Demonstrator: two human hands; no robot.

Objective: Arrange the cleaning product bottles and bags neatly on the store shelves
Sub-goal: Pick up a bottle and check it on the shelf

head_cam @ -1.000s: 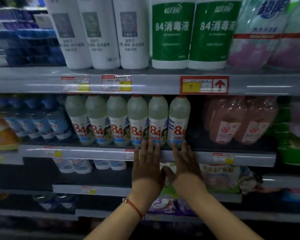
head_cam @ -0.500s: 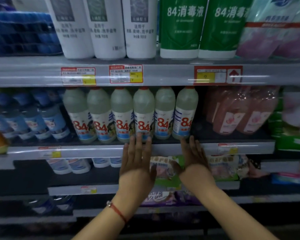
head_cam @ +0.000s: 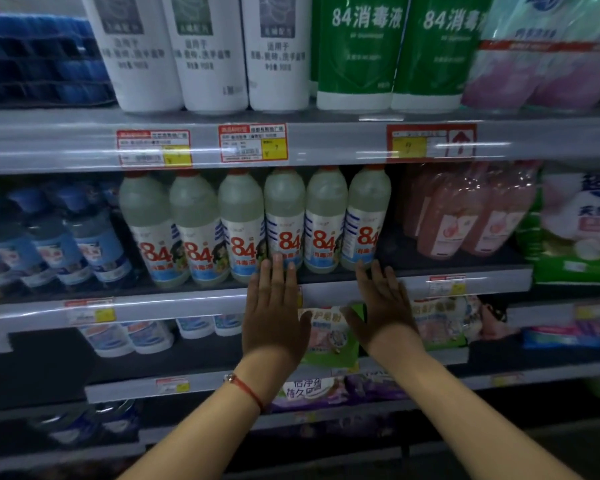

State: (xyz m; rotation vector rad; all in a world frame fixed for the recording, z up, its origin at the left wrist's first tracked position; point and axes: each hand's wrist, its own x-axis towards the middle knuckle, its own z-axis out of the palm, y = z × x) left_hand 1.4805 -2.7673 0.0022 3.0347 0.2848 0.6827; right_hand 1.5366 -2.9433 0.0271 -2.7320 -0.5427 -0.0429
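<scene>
Reaching w/ both hands toward the row of 84 bottles (head_cam: 257,226) on the middle shelf (head_cam: 430,271). Left hand (head_cam: 274,313) flat, fingers straight & together, tips touching or nearly touching the base of the 4th bottle from the row's left end. Right hand (head_cam: 385,306) also flat, fingers spread a bit, tips at the base of the last bottle at the row's right end. Holding nothing in either; whether actually pressing, can't tell.

Progress, judging by layout: looking mostly done w/ this row. Six bottles standing upright, shoulder to shoulder, labels facing out, though the left three sitting a touch further fwd than the right three, so probably still evening out the front line. Blue bottles (head_cam: 66,240) left of the row leaning, looking less tidy. Pink bottles (head_cam: 465,216) right of the row leaning together. Green bag (head_cam: 329,337) below the row, partly hidden behind the hands, looking askew; prob still needing work.

Room: open dark gap right of the row, between the last 84 bottle & the pink ones, giving space for sliding sideways. Bottle bases sitting close behind the shelf's front lip, so little margin fwd; pushing back being the safer direction. Upper shelf just clearing the caps; lifting out needing a tilt.
</scene>
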